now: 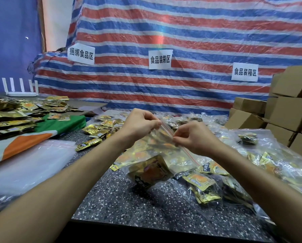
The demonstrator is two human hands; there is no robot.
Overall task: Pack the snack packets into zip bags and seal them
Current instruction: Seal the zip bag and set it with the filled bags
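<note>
Sealing: pinching bag point(164, 155) strip point(187, 152) with left hand point(139, 125) and right hand point(193, 137) fingertips, packets point(149, 172) below fingers; next, probably pressing along strip.

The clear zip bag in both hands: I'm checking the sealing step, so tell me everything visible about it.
The clear plastic zip bag holds gold snack packets, sagging low. A red zip strip runs slantwise along its mouth. The left hand pinches the strip's far end, the right hand its middle. It hangs tilted over the dark speckled table.
</note>
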